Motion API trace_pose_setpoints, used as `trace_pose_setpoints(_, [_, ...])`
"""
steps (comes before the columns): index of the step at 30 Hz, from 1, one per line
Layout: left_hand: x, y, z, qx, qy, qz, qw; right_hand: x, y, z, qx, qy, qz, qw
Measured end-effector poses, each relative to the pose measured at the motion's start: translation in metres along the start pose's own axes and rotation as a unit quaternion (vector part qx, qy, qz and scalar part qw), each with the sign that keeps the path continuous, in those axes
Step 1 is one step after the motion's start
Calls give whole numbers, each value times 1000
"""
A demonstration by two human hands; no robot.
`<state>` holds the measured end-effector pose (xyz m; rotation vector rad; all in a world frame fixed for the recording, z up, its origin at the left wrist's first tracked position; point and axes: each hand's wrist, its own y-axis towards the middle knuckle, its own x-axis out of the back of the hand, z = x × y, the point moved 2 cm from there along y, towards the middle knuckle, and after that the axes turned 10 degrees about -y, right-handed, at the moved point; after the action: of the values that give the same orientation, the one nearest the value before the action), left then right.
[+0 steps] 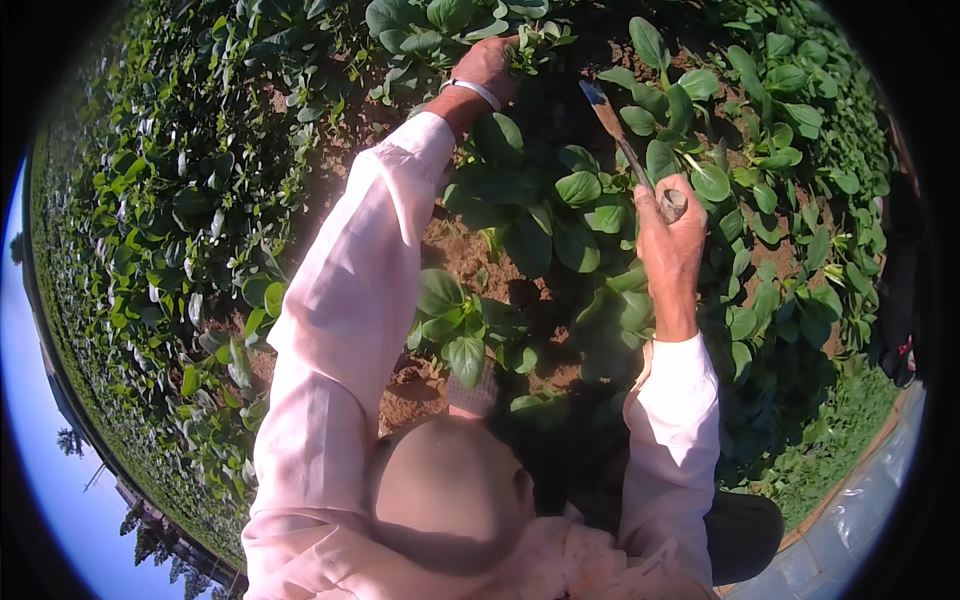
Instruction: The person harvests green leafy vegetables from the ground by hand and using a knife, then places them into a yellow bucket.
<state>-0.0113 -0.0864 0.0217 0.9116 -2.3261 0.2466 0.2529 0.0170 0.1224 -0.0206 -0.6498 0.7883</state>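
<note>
My left hand point(489, 69), with a pale band at the wrist, reaches to the top of the view among the leaves. It is closed on a bunch of small-leaved weeds point(534, 46); its fingertips are partly hidden. Broad-leaved green plants point(420, 22), like bok choy, grow just beside it. A hand sickle point(609, 118) is gripped in my right hand point(673, 244), its narrow, partly rusty blade slanting up and left over shaded soil. The butt of its handle point(673, 201) shows above my curled fingers. More leafy plants point(581, 191) stand between my two arms.
Bare brown soil point(465, 251) shows between the plants. Dense low greenery point(172, 195) spreads on the left. My knee point(454, 487) and a checked cloth point(474, 388) are below. Clear plastic sheeting point(847, 510) runs along the lower right edge.
</note>
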Motion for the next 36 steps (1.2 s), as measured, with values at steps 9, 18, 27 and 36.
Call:
trace_pose_setpoints(9, [-30, -63, -67, -133, 260, 132, 947, 5, -15, 13, 15, 14, -26, 999])
trace_pose_setpoints(18, [122, -133, -37, 69, -310, -262, 911, -39, -23, 69, 151, -66, 32, 986])
trace_pose_setpoints(27, [129, -203, -5, 208, -216, -233, 925, -98, 14, 61, 132, -190, 47, 972])
trace_pose_setpoints(36, [103, -137, 34, 147, -164, -280, 934, -104, 22, 62, 114, -165, 69, 977])
